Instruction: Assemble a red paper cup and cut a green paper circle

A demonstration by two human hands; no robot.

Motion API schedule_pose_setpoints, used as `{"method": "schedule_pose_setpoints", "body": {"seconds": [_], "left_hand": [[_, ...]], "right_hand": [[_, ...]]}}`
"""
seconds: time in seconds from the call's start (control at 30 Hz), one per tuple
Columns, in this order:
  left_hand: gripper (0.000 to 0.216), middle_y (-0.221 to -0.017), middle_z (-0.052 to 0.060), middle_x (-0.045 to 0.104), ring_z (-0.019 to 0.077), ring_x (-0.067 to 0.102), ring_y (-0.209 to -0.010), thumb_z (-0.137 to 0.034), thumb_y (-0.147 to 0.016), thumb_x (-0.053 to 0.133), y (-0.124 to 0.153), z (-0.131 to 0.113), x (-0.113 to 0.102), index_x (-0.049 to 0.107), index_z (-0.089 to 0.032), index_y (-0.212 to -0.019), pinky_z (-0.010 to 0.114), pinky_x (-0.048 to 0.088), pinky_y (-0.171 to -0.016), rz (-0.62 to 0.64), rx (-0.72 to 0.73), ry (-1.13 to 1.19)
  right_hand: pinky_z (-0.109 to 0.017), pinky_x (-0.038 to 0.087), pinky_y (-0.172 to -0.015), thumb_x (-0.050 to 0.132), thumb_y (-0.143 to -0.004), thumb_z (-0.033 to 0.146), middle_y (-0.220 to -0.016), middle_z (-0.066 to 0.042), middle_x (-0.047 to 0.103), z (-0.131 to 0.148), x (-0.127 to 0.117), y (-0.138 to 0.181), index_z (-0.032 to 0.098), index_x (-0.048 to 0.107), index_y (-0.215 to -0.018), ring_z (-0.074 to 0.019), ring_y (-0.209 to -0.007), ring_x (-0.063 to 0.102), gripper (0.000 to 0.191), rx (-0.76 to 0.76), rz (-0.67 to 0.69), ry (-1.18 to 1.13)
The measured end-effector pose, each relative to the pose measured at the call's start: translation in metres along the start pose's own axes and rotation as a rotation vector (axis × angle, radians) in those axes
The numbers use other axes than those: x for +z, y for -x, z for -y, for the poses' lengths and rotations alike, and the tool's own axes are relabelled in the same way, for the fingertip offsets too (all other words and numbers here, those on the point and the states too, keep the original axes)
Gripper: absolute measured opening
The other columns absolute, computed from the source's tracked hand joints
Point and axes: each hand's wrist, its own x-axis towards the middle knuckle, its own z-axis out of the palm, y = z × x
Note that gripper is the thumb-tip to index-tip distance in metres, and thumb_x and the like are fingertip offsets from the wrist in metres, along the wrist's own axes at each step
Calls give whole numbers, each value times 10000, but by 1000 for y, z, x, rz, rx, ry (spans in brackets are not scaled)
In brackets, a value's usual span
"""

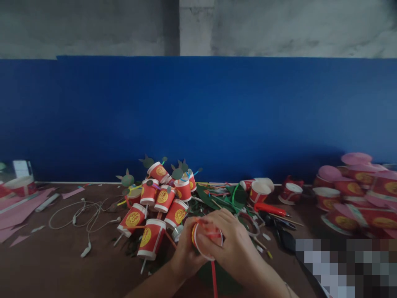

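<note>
Low in the middle of the head view, a red paper cup [201, 248] is tilted with its mouth toward me. My left hand [187, 253] is wrapped round its left side. My right hand [232, 240] grips the cup from the right, the thumb reaching over the rim into the mouth. Something red and blurred shows at the cup's far side by my fingers. A red straw [214, 278] points down from under the cup toward me. Just left stands a pile of finished-looking red cups [151, 238] with straws and small green paper animal heads [127, 179].
Behind lie green paper scraps [238, 194] and straws. To the right are a red-handled tool [269, 209], loose cups [259, 192] and stacked cups with pink paper [356, 158]. White earphones [86, 249] and pink sheets [27, 209] lie left. A blue panel [198, 116] backs the table.
</note>
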Motion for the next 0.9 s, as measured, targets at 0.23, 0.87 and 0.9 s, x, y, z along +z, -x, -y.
{"method": "schedule_pose_setpoints", "body": {"seconds": [0.23, 0.87, 0.9], "left_hand": [[705, -1200, 122, 464, 291, 465, -1113, -200, -662, 682, 2, 3, -2, 337, -185, -1276, 466, 379, -956, 59, 9, -39], [562, -1146, 82, 523, 237, 530, -1029, -196, -711, 640, 2, -8, 0, 381, -205, -1210, 375, 423, -897, 65, -111, 20], [578, -1153, 81, 520, 238, 526, -1036, -192, -706, 640, 4, -6, 0, 370, -208, -1217, 375, 421, -900, 65, -113, 15]], "right_hand": [[-280, 402, -670, 517, -816, 149, -756, -19, 588, -7, 7, -1, 191, 586, -775, -163, -741, 519, 91, -16, -58, 35], [-302, 239, -669, 589, -665, 105, -617, 3, 611, -13, 8, -1, 190, 551, -586, -176, -717, 486, 122, 70, -37, 439], [-302, 235, -668, 588, -656, 103, -616, 3, 610, -14, 8, -1, 189, 547, -582, -176, -717, 485, 121, 78, -28, 455]]}}
